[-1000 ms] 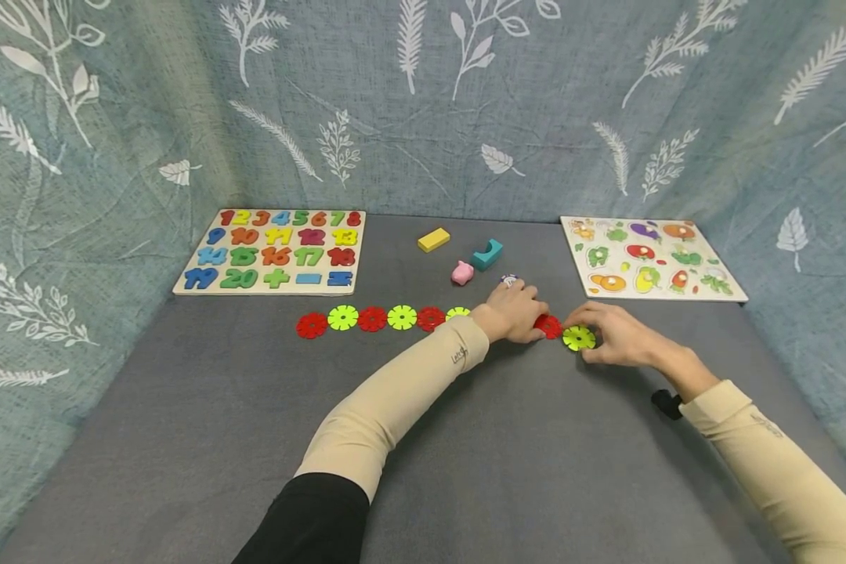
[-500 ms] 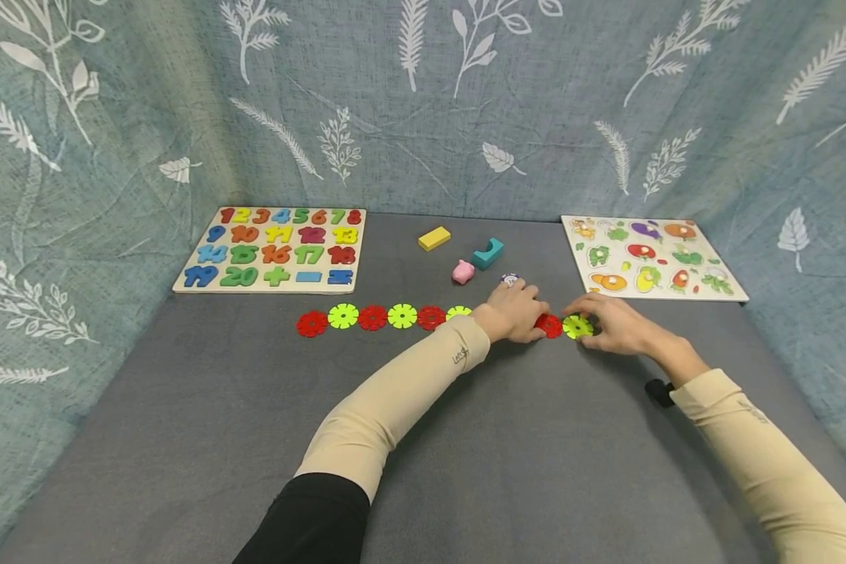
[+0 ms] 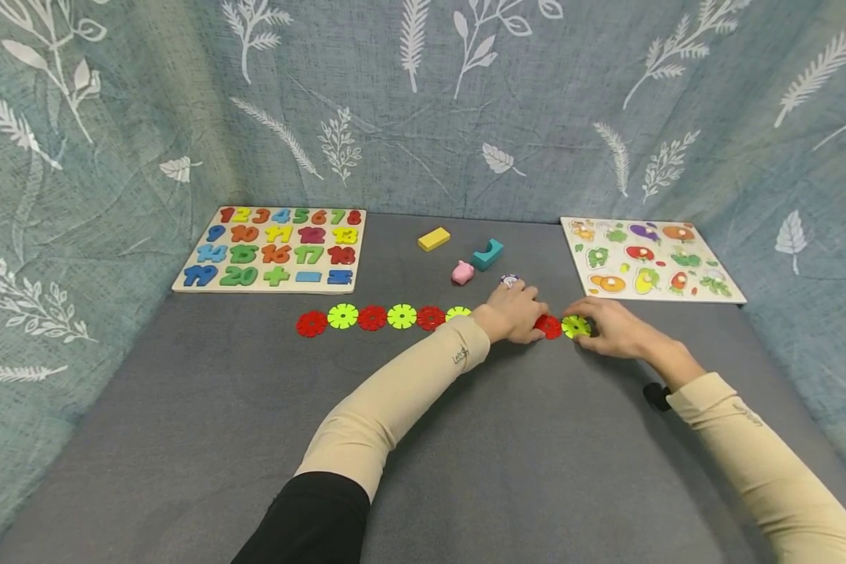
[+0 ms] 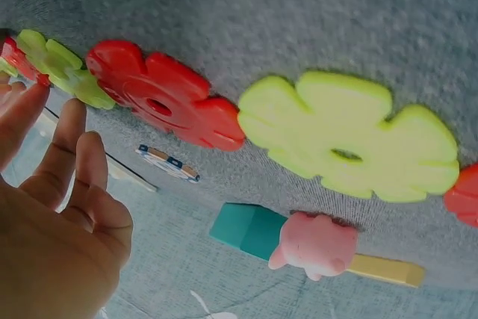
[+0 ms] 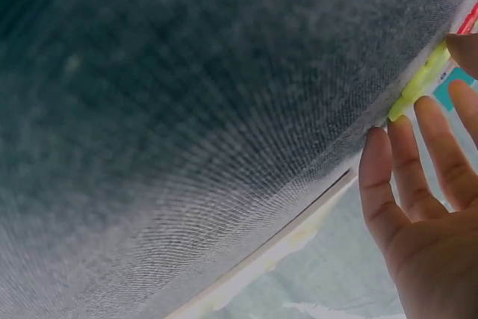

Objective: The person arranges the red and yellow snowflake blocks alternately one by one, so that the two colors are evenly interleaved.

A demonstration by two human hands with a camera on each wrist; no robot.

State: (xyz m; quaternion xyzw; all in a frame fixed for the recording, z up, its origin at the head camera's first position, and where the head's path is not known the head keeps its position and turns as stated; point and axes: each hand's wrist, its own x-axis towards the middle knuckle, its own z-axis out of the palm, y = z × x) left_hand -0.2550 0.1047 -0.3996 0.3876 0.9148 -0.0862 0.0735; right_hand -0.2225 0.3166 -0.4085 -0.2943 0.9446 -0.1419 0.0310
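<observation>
Red and yellow-green notched plastic flower discs lie in a row across the grey table. My left hand reaches over the row, its thumb and index finger at the edges of a red disc. Just right of that disc, my right hand holds a yellow-green disc between thumb and fingers. In the right wrist view the same yellow-green disc shows edge-on at the fingertips. Another red disc and a yellow-green one fill the left wrist view. My left forearm covers part of the row.
A number board lies at the back left, a vegetable picture board at the back right. Between them are a yellow block, a teal curved block, a pink pig figure and a small round patterned piece.
My right hand has moved slightly away from me and left, bringing the yellow-green disc up level with the red one. My left hand has stayed in place.
</observation>
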